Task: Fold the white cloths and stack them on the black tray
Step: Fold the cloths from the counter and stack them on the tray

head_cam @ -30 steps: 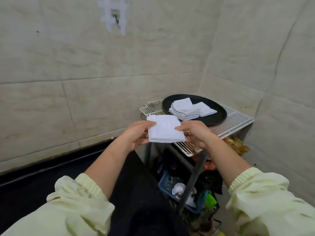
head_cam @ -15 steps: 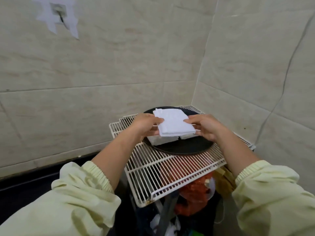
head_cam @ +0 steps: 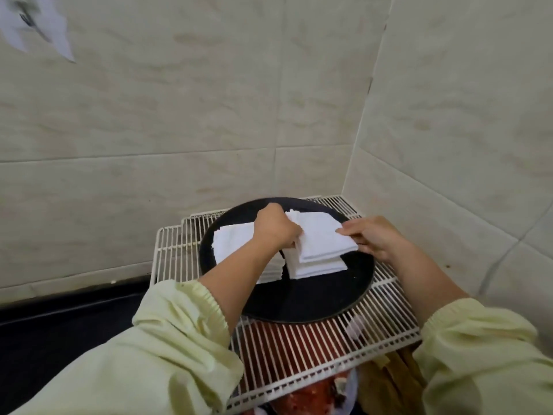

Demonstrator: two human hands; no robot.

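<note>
Mid-frame, a folded white cloth [head_cam: 321, 235] is pinched at opposite edges by the left hand [head_cam: 275, 227] and right hand [head_cam: 374, 238], over the stack [head_cam: 314, 268] on the black tray [head_cam: 314, 301]. Judged light and limp, it is best gripped by its edges.

Your pale yellow-green left sleeve [head_cam: 167, 351] and right sleeve [head_cam: 481, 357] are loose and crumpled, each ending in a gathered elastic cuff; left hand [head_cam: 276, 227] and right hand [head_cam: 375, 239] are bare.
</note>
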